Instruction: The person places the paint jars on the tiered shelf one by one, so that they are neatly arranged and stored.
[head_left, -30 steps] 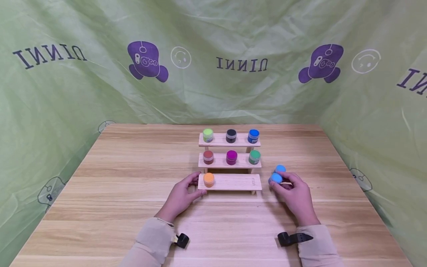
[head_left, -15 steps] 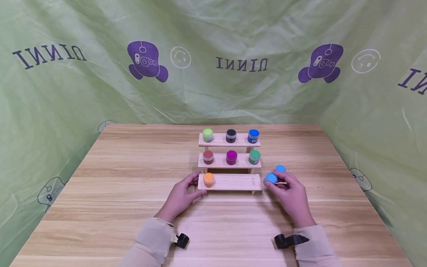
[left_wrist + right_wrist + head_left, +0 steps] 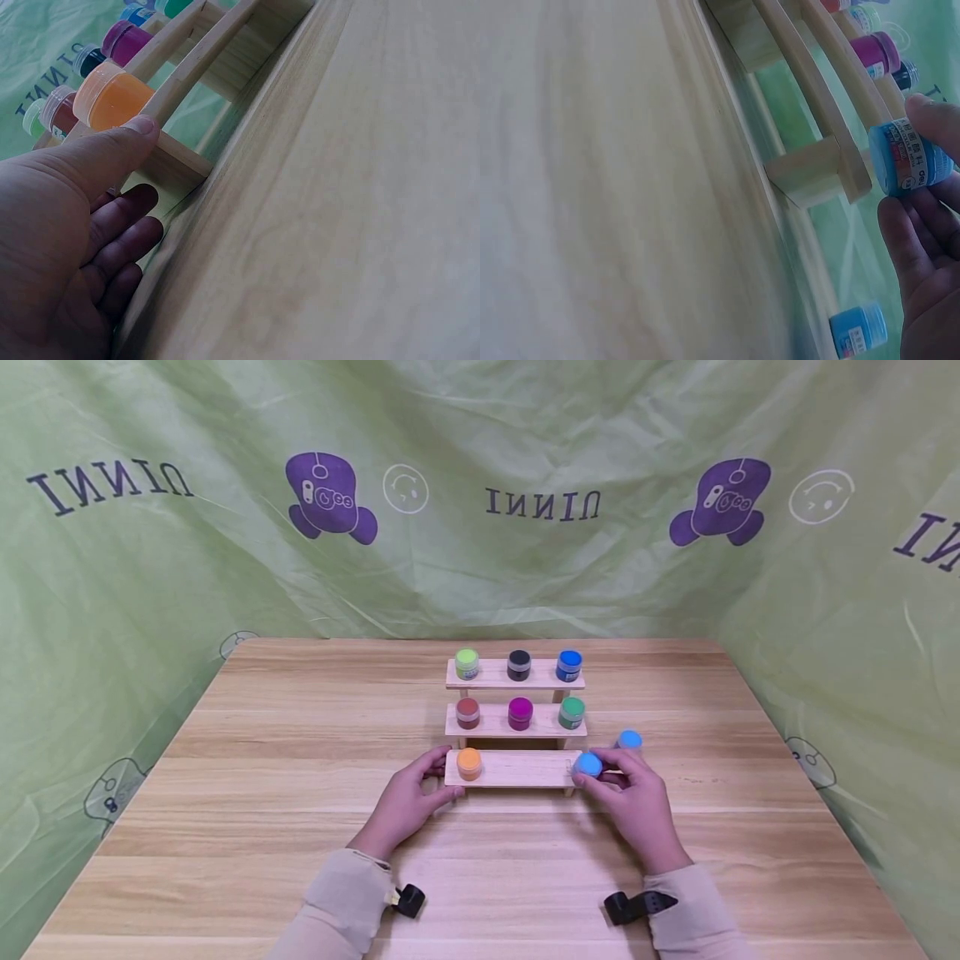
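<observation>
A three-step wooden display rack (image 3: 517, 768) stands on the table. My left hand (image 3: 405, 802) grips the left end of its lowest step, thumb along the front edge, beside an orange paint jar (image 3: 469, 764). Between thumb and fingers, my right hand (image 3: 637, 802) pinches a light blue paint jar (image 3: 909, 157) at the right end of that step. In the right wrist view this jar looks tilted and just off the wood. Another light blue jar (image 3: 629, 740) sits on the table, behind the right hand.
On the middle step are brown (image 3: 468, 713), magenta (image 3: 521, 713) and green (image 3: 572, 712) jars. The top step bears light green (image 3: 467, 664), black (image 3: 519, 665) and dark blue (image 3: 569, 665) ones. A green printed cloth (image 3: 480, 577) encloses the table (image 3: 300, 718).
My right hand has carried the light blue jar leftward, from the table beside the rack to the right end of the lowest step. The left hand has stayed in place.
</observation>
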`<state>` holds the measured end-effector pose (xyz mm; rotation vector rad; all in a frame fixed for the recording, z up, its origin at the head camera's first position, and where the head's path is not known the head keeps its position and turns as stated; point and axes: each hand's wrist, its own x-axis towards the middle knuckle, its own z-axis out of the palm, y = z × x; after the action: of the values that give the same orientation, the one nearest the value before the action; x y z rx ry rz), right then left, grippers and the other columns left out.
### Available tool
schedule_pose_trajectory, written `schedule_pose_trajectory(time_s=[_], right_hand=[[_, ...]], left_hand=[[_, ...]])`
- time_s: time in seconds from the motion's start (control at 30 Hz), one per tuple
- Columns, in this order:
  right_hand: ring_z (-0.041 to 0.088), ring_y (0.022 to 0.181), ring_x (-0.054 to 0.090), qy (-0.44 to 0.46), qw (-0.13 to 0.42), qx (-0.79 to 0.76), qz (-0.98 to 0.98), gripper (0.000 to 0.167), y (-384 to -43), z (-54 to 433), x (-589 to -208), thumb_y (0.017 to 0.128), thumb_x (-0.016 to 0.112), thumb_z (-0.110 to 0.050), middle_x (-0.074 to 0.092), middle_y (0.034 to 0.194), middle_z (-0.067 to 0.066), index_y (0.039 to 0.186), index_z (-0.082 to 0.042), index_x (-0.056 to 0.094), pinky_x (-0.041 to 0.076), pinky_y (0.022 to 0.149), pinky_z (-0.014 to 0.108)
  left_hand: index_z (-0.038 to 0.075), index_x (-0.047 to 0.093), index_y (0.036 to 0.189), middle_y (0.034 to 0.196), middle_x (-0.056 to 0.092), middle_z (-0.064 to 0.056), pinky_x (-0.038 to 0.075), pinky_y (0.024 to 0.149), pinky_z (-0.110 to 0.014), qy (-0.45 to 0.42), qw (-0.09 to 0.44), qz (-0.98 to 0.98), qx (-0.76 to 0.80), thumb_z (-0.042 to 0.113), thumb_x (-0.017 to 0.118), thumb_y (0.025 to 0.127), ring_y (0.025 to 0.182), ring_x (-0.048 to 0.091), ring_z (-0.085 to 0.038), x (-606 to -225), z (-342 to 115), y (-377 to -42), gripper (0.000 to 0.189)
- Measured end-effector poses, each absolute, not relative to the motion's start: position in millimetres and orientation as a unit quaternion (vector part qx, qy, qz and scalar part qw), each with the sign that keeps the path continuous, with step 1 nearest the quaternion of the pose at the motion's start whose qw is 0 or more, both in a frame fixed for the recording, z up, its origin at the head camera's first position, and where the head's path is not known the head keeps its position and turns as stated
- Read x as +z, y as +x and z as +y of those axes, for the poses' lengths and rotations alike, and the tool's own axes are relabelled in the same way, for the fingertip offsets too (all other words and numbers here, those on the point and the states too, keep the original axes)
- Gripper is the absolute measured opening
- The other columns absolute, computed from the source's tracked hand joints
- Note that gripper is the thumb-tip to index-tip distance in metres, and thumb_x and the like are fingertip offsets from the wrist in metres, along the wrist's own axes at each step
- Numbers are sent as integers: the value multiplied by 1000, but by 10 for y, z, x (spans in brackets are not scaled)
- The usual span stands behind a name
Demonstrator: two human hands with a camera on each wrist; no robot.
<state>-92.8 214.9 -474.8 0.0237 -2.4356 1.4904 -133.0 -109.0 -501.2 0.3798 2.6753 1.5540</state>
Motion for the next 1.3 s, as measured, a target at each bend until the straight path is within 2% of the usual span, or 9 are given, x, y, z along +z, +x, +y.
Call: schedule_pose_trajectory(time_s=[0.4,0.67,1.03,1.3], right_hand=[[26,101,68,18,132,504,-853,40,-945,1975,-4691,82,85,-10,64,111,9,118,-1,70,57,85,25],[27,104,66,31,131,488,-862,41,-985,1886,-4687,81,85,-12,66,112,11,118,-1,70,57,86,30],[24,101,67,32,117,474,-872,42,-1019,1741,-4668,80,85,-10,65,113,10,118,-1,70,57,85,28],[22,100,67,35,109,482,-869,39,-1065,1652,-4679,80,85,-9,63,107,8,116,-3,71,57,85,27]], left_hand=[[12,56,142,118,69,-2,42,109,-46,116,16,859,499,24,85,82,116,62,-22,-5003,-1099,-1328,68],[11,56,142,117,69,-2,43,107,-46,120,13,859,498,24,85,82,115,62,-22,-5028,-1101,-1339,68],[9,56,142,115,69,-3,44,105,-46,128,10,859,495,23,85,83,112,63,-22,-5020,-1098,-1334,67],[11,56,142,115,69,-3,44,106,-45,122,14,859,497,22,85,82,113,63,-21,-5009,-1095,-1331,67]])
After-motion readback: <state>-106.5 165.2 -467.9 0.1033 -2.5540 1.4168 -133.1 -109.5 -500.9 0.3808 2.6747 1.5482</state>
